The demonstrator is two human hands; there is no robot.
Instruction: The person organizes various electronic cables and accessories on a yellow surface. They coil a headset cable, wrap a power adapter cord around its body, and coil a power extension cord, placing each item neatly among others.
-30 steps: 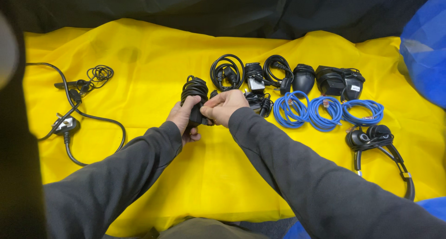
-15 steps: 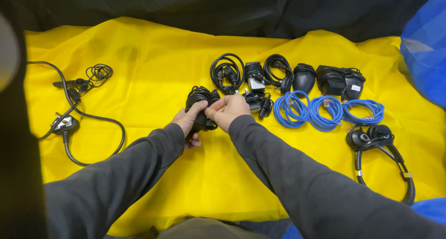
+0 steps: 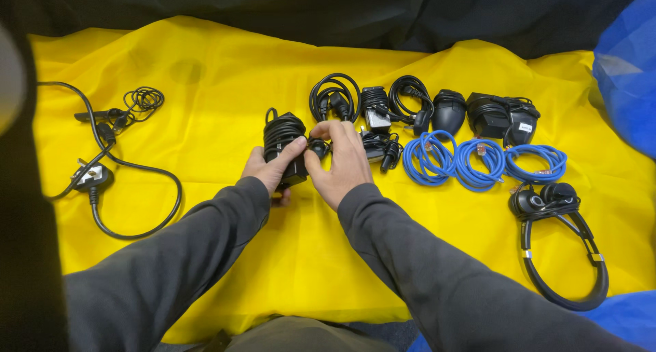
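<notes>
Fingers of the left hand [image 3: 270,169] curl around a black power adapter wrapped in its own cable [image 3: 284,145], thumb laid across its front. The right hand [image 3: 342,162] closes on the cable end at the adapter's right side, fingertips pinching a small black plug; exactly what the pinch holds is hard to make out. The adapter sits just left of the frame's centre, at or just above a yellow cloth [image 3: 205,85].

The cloth is wrinkled and covers nearly the whole surface; dark fabric runs along the top edge, and blue material [image 3: 629,65] fills the upper right corner and reappears at the lower right.

Right of the hands lie 3 blue coiled cables [image 3: 478,162] in a row, with black coiled cords [image 3: 335,96], a black mouse [image 3: 449,109] and black adapters [image 3: 502,116] above them. One adapter carries a small white label. A black headset [image 3: 557,239] rests at the right. At the far left, a loose black power lead with a plug [image 3: 92,178] sprawls; its upper end is cut off by a dark blurred shape along the left edge.
</notes>
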